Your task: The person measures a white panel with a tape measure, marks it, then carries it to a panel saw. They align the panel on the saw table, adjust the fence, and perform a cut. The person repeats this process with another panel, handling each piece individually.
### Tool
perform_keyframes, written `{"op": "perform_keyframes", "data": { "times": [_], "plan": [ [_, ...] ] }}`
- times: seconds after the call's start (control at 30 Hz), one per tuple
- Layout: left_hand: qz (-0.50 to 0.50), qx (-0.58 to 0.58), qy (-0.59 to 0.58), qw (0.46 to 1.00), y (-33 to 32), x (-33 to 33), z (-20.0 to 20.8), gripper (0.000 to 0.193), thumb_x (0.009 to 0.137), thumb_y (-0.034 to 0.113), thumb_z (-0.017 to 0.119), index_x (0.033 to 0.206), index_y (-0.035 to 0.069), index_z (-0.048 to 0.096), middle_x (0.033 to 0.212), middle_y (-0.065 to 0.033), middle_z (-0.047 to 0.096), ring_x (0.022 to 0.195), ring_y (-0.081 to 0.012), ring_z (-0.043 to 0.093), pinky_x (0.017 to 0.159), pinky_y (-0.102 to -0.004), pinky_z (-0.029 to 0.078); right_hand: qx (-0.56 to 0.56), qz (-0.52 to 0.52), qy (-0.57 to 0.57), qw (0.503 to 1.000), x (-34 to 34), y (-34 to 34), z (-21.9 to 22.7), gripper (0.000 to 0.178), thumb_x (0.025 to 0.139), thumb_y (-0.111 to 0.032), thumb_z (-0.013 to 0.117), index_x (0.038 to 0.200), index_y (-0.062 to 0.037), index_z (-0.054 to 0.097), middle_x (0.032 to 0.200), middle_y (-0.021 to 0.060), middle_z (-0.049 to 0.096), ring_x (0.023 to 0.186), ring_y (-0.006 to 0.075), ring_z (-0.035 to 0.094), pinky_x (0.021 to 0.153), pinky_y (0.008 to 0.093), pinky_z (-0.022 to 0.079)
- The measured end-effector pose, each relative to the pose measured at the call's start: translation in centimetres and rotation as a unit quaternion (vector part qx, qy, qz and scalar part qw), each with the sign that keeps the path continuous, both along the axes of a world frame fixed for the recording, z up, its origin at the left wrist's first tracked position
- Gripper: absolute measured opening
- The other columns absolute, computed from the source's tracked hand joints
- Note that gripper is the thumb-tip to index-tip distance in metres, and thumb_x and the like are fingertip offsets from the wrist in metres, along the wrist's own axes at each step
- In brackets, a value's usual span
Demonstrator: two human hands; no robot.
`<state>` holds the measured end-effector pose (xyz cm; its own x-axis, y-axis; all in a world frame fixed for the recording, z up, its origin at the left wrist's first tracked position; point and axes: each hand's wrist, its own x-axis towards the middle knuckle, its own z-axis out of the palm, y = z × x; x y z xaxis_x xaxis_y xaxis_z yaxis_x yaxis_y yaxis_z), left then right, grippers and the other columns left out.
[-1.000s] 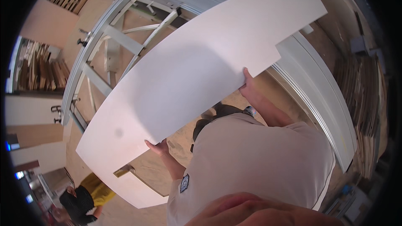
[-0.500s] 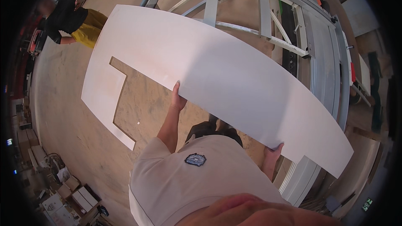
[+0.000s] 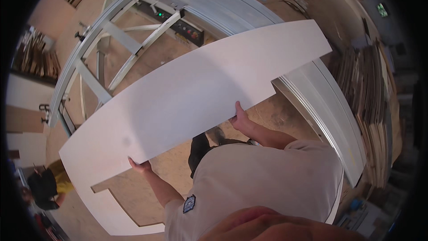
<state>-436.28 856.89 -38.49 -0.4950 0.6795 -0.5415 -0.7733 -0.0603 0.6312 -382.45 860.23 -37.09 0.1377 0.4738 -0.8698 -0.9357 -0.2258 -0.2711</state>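
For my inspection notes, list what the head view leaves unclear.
Head view throughout:
Left hand: part hidden under the white board.
Right hand: likewise.
Board's underside: faces away.
Badge on the shirt: too small to read.
Co-worker: lower legs hidden by the board.

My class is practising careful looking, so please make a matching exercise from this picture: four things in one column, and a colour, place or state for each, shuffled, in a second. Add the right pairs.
Column 1
1. Large panel
2. Left hand
3. Control strip
4. Co-worker's lower garment

Column 2
A. dark, with a green light on
B. yellow
C. white, with cut-outs
D. at the panel's near edge

Right pairs: 1-C; 2-D; 3-A; 4-B
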Motion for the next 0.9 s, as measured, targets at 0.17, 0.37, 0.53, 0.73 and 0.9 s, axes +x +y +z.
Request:
{"op": "perform_keyframes", "data": {
  "times": [0.17, 0.37, 0.53, 0.73, 0.9],
  "plan": [
    [0.016, 0.022, -0.01, 1.0, 0.7, -0.6, 1.7, 0.066, 0.093, 0.048, 0.055, 0.145, 0.01, 0.045, 0.147, -0.0114, 0.048, 0.134, -0.0352, 0.044, 0.11, -0.0517, 0.038, -0.009, 0.026, -0.033, 0.999, -3.2, 0.0, 1.0, 0.044, 0.101, -0.039, 0.056, 0.132, -0.0084, 0.047, 0.131, 0.007, 0.057, 0.117, 0.0264, 0.059, 0.095, 0.0453, 0.055],
    [-0.102, -0.083, 0.064, 0.989, 0.5, -3.4, 2.5, 0.068, 0.088, 0.059, 0.054, 0.141, 0.018, 0.05, 0.144, -0.0084, 0.052, 0.131, -0.0333, 0.048, 0.098, -0.051, 0.046, 0.018, 0.036, -0.038, 0.998, -4.7, -0.9, 1.4, 0.046, 0.101, -0.035, 0.057, 0.134, -0.0069, 0.044, 0.132, 0.0082, 0.057, 0.119, 0.026, 0.059, 0.098, 0.0481, 0.053],
    [-0.095, -0.147, 0.021, 0.984, 0.7, -4.9, 0.9, 0.083, 0.084, 0.073, 0.051, 0.145, 0.016, 0.044, 0.143, -0.0122, 0.052, 0.129, -0.0374, 0.05, 0.104, -0.0542, 0.044, 0.076, 0.058, -0.003, 0.995, -3.7, -1.2, 0.0, 0.041, 0.1, -0.032, 0.059, 0.13, -0.0051, 0.049, 0.125, 0.0131, 0.06, 0.113, 0.0299, 0.061, 0.096, 0.0493, 0.054],
    [0.153, -0.12, 0.085, 0.977, 0.1, -3.1, -0.3, 0.06, 0.098, 0.05, 0.054, 0.136, 0.004, 0.05, 0.13, -0.0123, 0.06, 0.112, -0.034, 0.063, 0.092, -0.0507, 0.054, 0.135, 0.111, -0.006, 0.985, -2.6, -1.3, -0.2, 0.045, 0.104, -0.032, 0.051, 0.136, -0.0014, 0.045, 0.133, 0.0177, 0.055, 0.123, 0.0341, 0.056, 0.105, 0.0523, 0.05],
    [0.023, -0.343, 0.235, 0.909, -0.9, -3.6, 3.2, 0.048, 0.097, 0.045, 0.057, 0.097, -0.002, 0.061, 0.081, -0.0123, 0.065, 0.065, -0.0245, 0.063, 0.057, -0.0416, 0.052, 0.136, 0.087, -0.003, 0.987, -2.6, -1.5, 0.5, 0.046, 0.104, -0.033, 0.051, 0.138, -0.0016, 0.044, 0.138, 0.0178, 0.051, 0.129, 0.0351, 0.051, 0.107, 0.053, 0.047]
  ]
}}
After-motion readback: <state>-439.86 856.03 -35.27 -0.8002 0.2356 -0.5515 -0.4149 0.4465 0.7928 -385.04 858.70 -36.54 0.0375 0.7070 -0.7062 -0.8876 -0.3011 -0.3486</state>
